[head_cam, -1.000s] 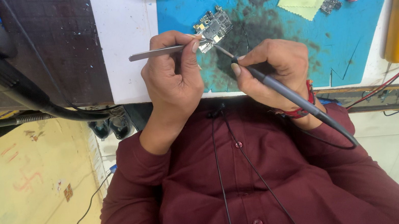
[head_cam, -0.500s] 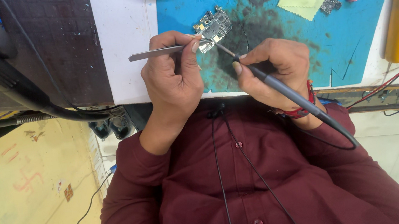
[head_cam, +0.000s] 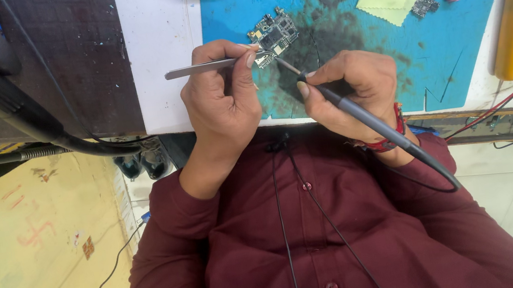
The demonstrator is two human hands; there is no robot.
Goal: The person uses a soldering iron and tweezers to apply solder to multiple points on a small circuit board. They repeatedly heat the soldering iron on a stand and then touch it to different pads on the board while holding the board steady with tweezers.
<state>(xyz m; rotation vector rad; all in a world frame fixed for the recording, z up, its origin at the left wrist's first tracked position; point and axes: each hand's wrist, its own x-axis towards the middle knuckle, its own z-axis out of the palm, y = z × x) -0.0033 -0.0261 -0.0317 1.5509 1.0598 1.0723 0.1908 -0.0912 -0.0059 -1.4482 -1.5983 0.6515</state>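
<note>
Holding tweezers [head_cam: 207, 68] closed in my left hand [head_cam: 221, 99], I pin the circuit board [head_cam: 273, 33]; my right hand [head_cam: 355, 88] grips the soldering iron [head_cam: 365, 120], tip touching the board's near edge.

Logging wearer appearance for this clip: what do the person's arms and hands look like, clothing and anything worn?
Both arms are in long maroon shirt sleeves, pushed back from the wrists. The left hand is bare with no jewellery visible. The right hand is bare too, with a red thread band around its wrist. No gloves.
</note>
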